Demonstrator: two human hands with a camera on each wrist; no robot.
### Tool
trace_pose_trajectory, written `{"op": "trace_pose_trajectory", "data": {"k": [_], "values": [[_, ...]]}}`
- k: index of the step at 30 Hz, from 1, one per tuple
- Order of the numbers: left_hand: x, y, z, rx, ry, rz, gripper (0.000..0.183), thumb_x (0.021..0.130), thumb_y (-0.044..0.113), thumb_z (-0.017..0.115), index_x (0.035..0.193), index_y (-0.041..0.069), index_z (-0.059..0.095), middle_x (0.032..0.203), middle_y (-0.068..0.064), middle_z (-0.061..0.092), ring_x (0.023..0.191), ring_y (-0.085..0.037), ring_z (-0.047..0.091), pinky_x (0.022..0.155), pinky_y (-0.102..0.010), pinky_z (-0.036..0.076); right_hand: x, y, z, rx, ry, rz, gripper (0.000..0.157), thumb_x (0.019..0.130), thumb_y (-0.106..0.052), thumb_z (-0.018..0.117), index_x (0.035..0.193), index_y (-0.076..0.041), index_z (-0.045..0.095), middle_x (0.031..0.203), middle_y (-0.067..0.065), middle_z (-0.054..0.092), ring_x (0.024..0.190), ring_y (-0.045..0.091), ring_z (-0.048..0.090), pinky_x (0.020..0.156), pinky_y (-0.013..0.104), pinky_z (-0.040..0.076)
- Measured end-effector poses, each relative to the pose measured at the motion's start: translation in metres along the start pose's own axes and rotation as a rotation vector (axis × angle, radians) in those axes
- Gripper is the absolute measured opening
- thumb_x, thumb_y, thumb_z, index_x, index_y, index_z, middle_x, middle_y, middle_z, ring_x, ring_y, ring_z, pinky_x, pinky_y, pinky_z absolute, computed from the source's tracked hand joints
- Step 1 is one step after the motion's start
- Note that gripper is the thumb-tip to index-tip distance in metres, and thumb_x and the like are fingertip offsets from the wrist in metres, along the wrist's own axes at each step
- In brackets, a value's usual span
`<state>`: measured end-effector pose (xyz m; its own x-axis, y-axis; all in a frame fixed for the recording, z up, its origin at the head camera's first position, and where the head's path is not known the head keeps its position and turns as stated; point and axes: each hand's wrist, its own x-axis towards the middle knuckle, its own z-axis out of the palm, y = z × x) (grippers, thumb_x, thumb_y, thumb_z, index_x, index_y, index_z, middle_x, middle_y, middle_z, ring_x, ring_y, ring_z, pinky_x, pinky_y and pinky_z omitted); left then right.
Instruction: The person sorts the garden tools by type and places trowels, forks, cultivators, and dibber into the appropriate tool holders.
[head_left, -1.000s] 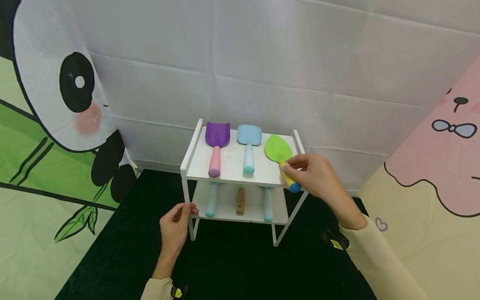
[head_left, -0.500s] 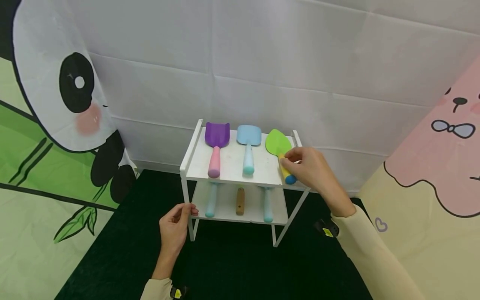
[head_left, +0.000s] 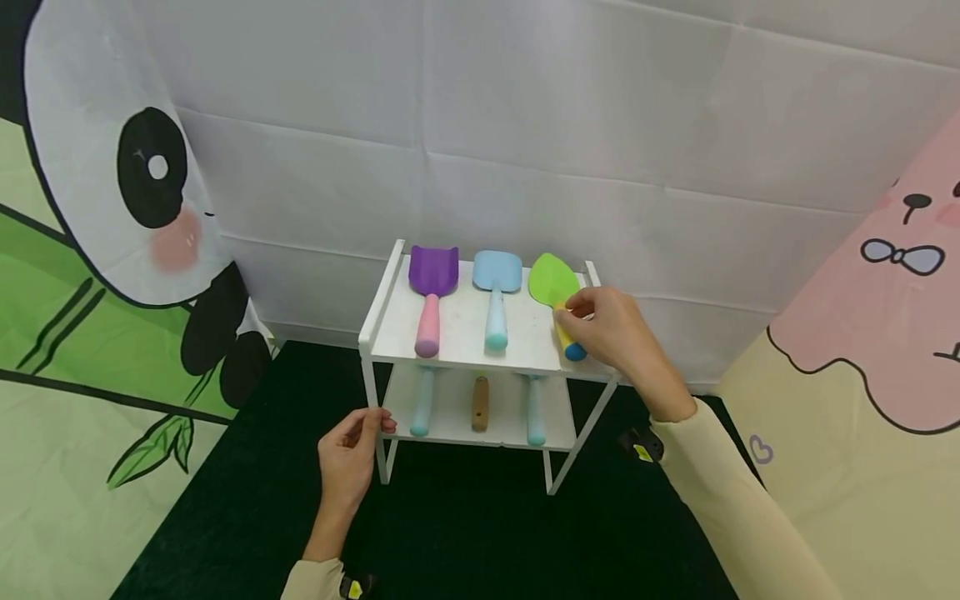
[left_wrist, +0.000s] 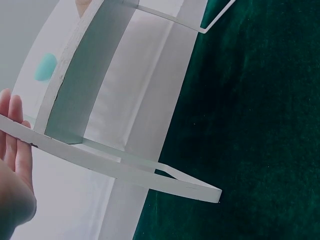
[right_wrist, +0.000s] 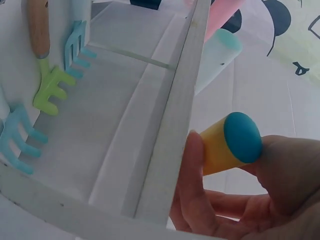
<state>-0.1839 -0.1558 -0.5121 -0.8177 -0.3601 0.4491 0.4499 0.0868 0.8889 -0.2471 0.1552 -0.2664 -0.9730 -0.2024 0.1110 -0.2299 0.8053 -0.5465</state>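
Note:
My right hand (head_left: 611, 329) pinches the yellow handle of a toy trowel (head_left: 553, 279) with a green leaf-shaped blade and a blue end cap. It lies slanted over the right part of the top shelf of a white two-tier rack (head_left: 527, 329). In the right wrist view the handle (right_wrist: 214, 145) sits between thumb and fingers. My left hand (head_left: 348, 454) holds the rack's front left leg, its fingers (left_wrist: 22, 157) behind the white bar. Beside the trowel on the top shelf lie a light blue toy shovel (head_left: 497, 271) and a purple shovel (head_left: 433, 271) with a pink handle.
On the lower shelf lie a green rake (right_wrist: 52, 90) with a wooden handle and two light blue rakes (right_wrist: 22, 135), partly hidden from above. A white cloth wall (head_left: 525, 125) stands close behind the rack. Dark green carpet (head_left: 465, 542) covers the floor.
My right hand has moved the trowel back and slightly left; its blue end has drawn in from beyond the shelf's front edge. The left hand stays on the leg.

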Motion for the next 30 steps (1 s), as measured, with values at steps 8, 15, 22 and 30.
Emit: {"op": "trace_pose_trajectory", "data": {"k": [8, 15, 22, 30], "values": [[0.0, -0.001, 0.0, 0.008, 0.003, -0.009, 0.021, 0.106, 0.008, 0.057, 0.097, -0.003, 0.073, 0.09, -0.011, 0.074, 0.082, -0.014, 0.072, 0.083, -0.02, 0.057, 0.0, 0.001, 0.0, -0.004, 0.017, -0.011, 0.04, 0.104, -0.028, 0.059, 0.125, 0.005, 0.068, 0.122, 0.022, 0.068, 0.11, 0.035, 0.061, 0.089, 0.044, 0.057], [-0.001, 0.001, 0.0, 0.014, -0.002, -0.013, 0.02, 0.106, 0.007, 0.057, 0.099, -0.003, 0.072, 0.091, -0.012, 0.074, 0.082, -0.014, 0.072, 0.083, -0.02, 0.057, -0.003, 0.002, 0.0, -0.004, 0.035, -0.025, 0.039, 0.106, -0.029, 0.058, 0.123, 0.005, 0.069, 0.117, 0.021, 0.068, 0.102, 0.032, 0.061, 0.083, 0.04, 0.056], [-0.001, 0.0, -0.002, 0.02, -0.01, -0.024, 0.022, 0.106, 0.009, 0.057, 0.098, -0.002, 0.073, 0.091, -0.013, 0.075, 0.083, -0.014, 0.072, 0.085, -0.02, 0.057, -0.011, 0.001, 0.0, 0.008, 0.066, -0.049, 0.036, 0.105, -0.026, 0.059, 0.123, 0.005, 0.067, 0.118, 0.022, 0.068, 0.105, 0.034, 0.065, 0.083, 0.043, 0.059], [0.0, -0.001, -0.001, 0.013, -0.016, -0.019, 0.021, 0.106, 0.007, 0.056, 0.097, -0.003, 0.073, 0.091, -0.012, 0.075, 0.083, -0.013, 0.072, 0.085, -0.02, 0.057, -0.024, 0.002, -0.001, 0.022, 0.132, -0.084, 0.032, 0.106, -0.021, 0.056, 0.124, 0.005, 0.064, 0.123, 0.022, 0.067, 0.106, 0.038, 0.067, 0.092, 0.05, 0.057]]}}
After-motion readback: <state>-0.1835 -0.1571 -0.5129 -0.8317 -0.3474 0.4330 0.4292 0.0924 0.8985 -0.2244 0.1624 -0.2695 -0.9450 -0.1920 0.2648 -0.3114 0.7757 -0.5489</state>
